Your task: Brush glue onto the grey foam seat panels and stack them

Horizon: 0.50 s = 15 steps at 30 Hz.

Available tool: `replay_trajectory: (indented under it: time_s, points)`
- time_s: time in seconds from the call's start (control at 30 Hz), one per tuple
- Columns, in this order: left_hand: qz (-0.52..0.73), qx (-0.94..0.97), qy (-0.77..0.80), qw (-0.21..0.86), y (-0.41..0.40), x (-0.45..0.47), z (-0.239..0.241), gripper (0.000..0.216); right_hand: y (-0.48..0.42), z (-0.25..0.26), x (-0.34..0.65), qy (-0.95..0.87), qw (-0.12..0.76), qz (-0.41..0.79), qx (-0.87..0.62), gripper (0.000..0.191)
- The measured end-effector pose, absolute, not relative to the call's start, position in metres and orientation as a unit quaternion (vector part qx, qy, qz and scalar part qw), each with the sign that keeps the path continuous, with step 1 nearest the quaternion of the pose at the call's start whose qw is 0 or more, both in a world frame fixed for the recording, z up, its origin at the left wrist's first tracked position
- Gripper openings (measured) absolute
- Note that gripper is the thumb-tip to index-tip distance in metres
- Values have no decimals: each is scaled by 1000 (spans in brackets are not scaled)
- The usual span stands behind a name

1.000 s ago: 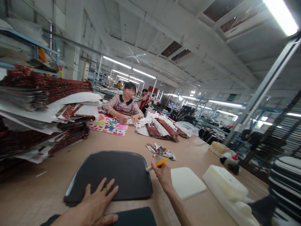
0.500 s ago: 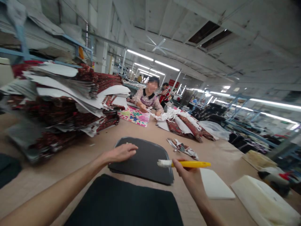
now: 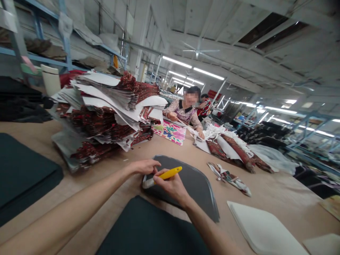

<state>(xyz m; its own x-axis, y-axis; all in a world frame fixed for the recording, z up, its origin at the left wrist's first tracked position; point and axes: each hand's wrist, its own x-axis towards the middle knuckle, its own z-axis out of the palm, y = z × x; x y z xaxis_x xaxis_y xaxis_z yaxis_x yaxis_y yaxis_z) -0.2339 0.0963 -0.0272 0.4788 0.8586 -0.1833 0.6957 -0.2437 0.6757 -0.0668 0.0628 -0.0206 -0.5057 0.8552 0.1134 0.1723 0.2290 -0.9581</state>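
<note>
A dark grey rounded panel [image 3: 186, 184] lies on the brown table, seemingly stacked on others, with a shiny strip along its edge. My left hand [image 3: 146, 166] rests at the panel's far left part, fingers extended and holding nothing. In my right hand [image 3: 171, 184] is a paintbrush [image 3: 170, 173] with a yellow handle. Its whitish bristle end is down at the panel's left edge, just below my left hand. Nearest me lies a dark green-black sheet [image 3: 148, 230], separate from the grey panel.
A tall pile of red-patterned and white pieces [image 3: 111, 113] stands at left. More dark sheets [image 3: 23, 177] lie left of it. Cream pads [image 3: 260, 223] and a patterned fabric scrap [image 3: 230, 179] are on the right. Across the table a co-worker [image 3: 186, 109] handles white strips.
My right hand has carried the brush leftward, from the panel's right side to its left edge beside my left hand. The view has turned left.
</note>
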Motion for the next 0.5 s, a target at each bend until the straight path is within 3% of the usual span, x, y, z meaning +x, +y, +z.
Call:
replay_trajectory:
  time_s: [0.2,0.5]
  points:
    - [108,772,521,347,96,-230,-27,55,59,-18,-23,-726,311,468,-397,11]
    - [94,779,528,326,95,-225,-16,57,57,-21,93,-722,291,421,-466,9]
